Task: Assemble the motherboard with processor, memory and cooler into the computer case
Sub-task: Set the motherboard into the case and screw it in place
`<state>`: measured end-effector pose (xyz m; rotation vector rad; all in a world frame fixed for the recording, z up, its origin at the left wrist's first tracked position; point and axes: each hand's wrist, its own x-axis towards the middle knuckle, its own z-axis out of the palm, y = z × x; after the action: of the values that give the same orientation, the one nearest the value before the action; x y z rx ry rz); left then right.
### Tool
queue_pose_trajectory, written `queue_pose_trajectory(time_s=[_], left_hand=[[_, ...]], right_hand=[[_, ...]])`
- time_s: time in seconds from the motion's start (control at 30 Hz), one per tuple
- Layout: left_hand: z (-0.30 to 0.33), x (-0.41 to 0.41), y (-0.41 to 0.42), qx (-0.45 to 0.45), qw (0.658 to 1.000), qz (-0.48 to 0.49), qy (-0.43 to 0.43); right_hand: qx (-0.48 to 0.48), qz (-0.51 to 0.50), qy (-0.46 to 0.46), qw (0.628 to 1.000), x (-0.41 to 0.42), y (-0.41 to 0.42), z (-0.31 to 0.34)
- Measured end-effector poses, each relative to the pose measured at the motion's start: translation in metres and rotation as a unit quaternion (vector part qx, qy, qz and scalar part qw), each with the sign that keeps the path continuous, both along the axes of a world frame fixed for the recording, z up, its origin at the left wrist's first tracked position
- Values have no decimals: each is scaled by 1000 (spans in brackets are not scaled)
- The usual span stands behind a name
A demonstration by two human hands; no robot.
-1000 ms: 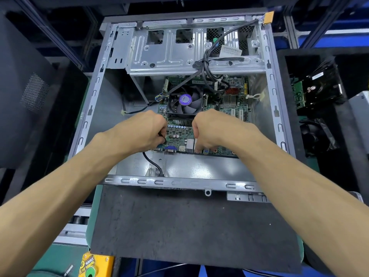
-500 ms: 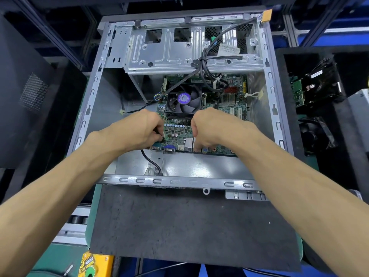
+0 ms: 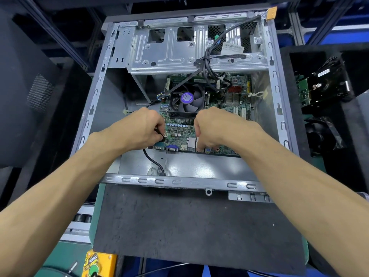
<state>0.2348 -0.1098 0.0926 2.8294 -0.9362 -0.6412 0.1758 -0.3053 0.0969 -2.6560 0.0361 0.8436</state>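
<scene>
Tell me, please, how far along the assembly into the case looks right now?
Done: the motherboard with its cooler fan lies inside the case. In hand: the left hand grips a black cable at the board's edge while the right hand holds the port side. Left: screws are not visible.

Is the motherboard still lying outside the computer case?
No, the motherboard sits inside the open case, with its fan facing up and both hands on its near edge.

The computer case (image 3: 139,62) is bare sheet metal, smooth with a dull sheen (brighter glints along its lower rim). The motherboard (image 3: 179,132) shows glossy green laminate, and the cooler (image 3: 186,100) has dark plastic blades. The mat (image 3: 189,226) at lower centre looks matt, rough grey foam.
</scene>
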Motion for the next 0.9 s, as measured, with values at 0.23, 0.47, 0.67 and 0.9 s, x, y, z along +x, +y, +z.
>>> queue_pose_trajectory(time_s=[0.23,0.47,0.67,0.9], left_hand=[[0,0,-1,-12,1000,6,9],[1,-2,-8,9,1000,-15,2],[3,-5,-19,38,997,-64,-17],[0,-3,-18,44,997,-62,3]], right_hand=[[-3,-1,0,1000,0,1,-1],[-6,2,-5,1000,0,1,0],[-19,9,-17,1000,-1,2,-4],[-15,26,-6,1000,-3,4,-6]])
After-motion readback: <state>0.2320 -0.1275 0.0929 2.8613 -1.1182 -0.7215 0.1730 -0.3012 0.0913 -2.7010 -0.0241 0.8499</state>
